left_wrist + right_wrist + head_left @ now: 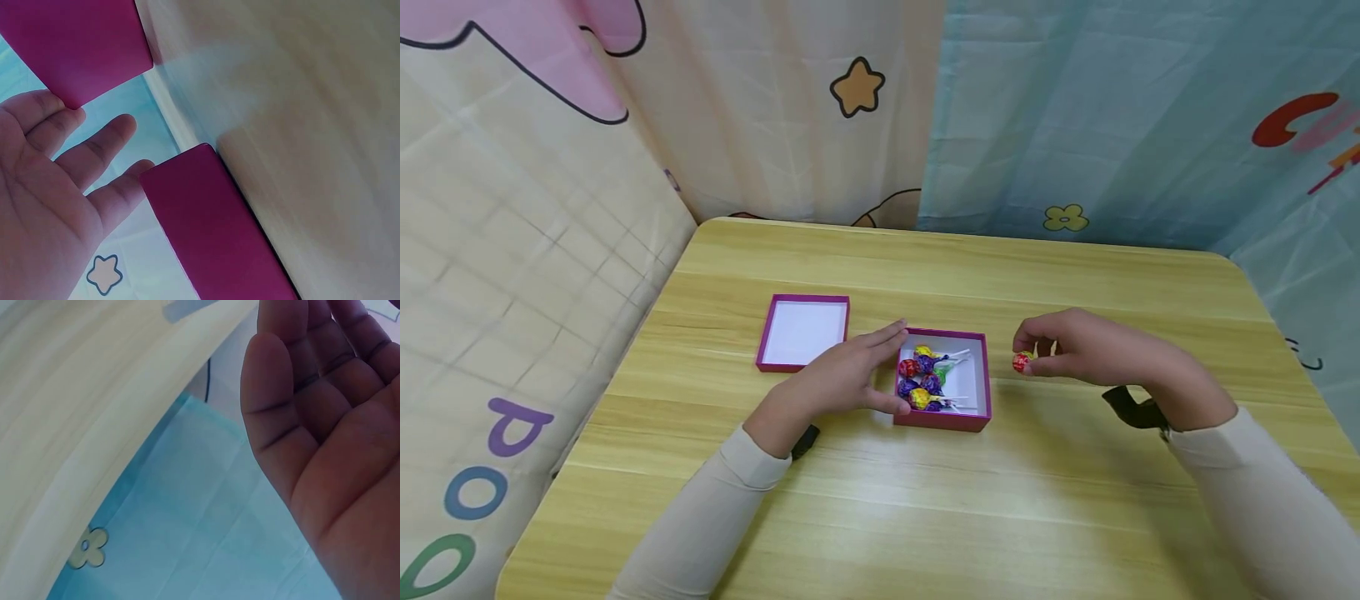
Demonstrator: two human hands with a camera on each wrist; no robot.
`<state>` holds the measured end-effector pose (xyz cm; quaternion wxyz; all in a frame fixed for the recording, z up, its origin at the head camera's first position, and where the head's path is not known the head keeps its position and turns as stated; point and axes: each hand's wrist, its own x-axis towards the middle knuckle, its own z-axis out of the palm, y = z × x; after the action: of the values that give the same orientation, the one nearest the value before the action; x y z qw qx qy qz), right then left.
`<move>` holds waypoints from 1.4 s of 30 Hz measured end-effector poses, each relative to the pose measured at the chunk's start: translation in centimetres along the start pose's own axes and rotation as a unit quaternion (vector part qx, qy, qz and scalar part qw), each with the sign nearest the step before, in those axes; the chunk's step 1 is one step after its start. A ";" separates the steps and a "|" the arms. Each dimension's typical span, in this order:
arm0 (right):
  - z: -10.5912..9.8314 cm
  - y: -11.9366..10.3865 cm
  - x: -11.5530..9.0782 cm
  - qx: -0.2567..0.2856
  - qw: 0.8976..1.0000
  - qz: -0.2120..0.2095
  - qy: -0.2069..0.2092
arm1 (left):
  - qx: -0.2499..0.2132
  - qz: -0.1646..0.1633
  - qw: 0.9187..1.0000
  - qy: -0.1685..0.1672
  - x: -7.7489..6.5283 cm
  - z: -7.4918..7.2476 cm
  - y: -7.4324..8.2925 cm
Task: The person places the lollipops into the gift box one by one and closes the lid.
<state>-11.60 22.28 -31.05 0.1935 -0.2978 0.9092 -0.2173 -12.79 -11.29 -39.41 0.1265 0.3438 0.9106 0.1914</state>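
Note:
An open magenta box (946,422) with a white inside holds several lollipops (920,400) in yellow, red, purple and green wrappers, their white sticks pointing right. My left hand (848,372) lies along the box's left side, fingers spread and fairly straight, fingertips at the far left corner and thumb at the near left. In the left wrist view, fingertips (75,115) meet the magenta wall. To the right of the box, my right hand (1075,343) pinches a red-wrapped lollipop (1022,361) between thumb and fingers, low over the table. Its stick is hidden.
The magenta lid (805,333) lies with its white inside up, left of the box and just beyond my left hand. A light wooden table (880,517) bears everything, with printed curtains (790,125) hanging behind its far edge and at the sides.

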 end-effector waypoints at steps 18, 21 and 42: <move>0.6 -3.7 7.1 -0.023 0.997 -0.053 -0.046 | -0.005 0.003 1.000 0.002 0.2 0.0 -0.1; 0.8 -4.1 7.9 -0.024 0.997 -0.060 -0.052 | -0.007 0.005 1.000 0.002 0.1 -0.1 0.0; 3.5 -5.0 10.3 -0.042 0.993 -0.077 -0.078 | -0.004 0.031 1.000 0.005 0.1 -0.1 -0.1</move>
<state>-15.33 11.17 -33.71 0.2338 -0.3905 0.8742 -0.1692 -12.94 -11.32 -39.32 0.1171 0.3700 0.8995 0.2007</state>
